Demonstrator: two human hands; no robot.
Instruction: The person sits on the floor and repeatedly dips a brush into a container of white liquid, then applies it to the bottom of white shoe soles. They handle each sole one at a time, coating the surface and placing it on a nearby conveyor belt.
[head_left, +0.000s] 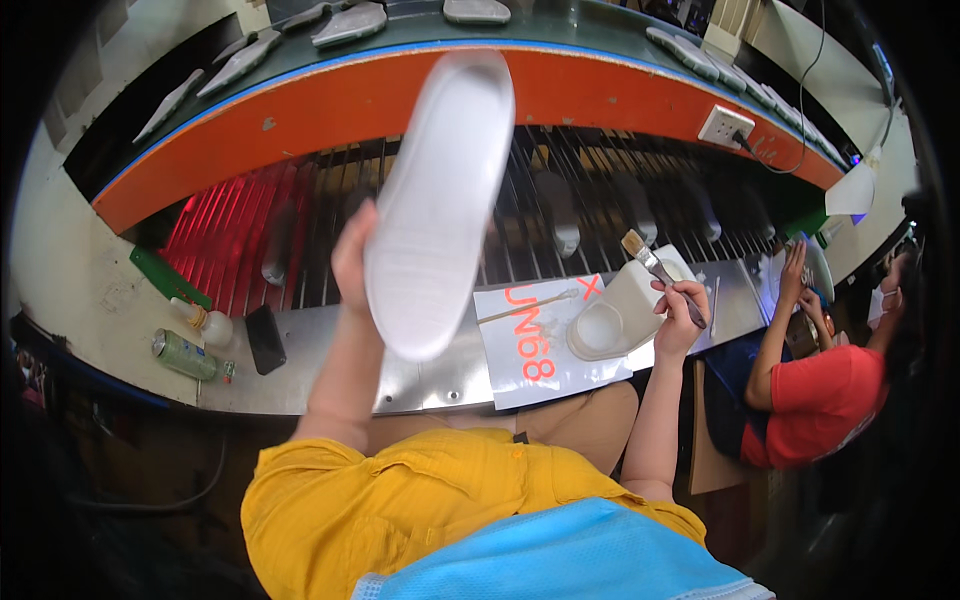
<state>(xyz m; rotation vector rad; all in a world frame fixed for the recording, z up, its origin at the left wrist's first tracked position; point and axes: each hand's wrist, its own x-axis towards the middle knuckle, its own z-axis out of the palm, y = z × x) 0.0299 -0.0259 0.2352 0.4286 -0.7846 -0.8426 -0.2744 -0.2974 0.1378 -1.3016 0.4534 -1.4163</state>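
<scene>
A white shoe sole (440, 210) is held up before me, its broad smooth face toward me. My left hand (355, 255) grips it along its left edge, with some fingers hidden behind it. In my right hand (682, 315) is a paint brush (652, 262), its bristles pointing up and to the left. The brush is apart from the sole. Below it stands a white plastic container (600, 330), cut open, with whitish contents. It rests partly on a printed white sheet (507, 370), where a thin stick (528, 305) with a whitish tip also lies.
Beyond the metal ledge (335, 345), soles lie on a rod conveyor (520, 200). More soles sit on the green upper belt (415, 28) behind an orange panel (310, 115). At left are a phone (265, 340), a can (184, 355) and a bottle (208, 325). A red-shirted co-worker (825, 395) works at right.
</scene>
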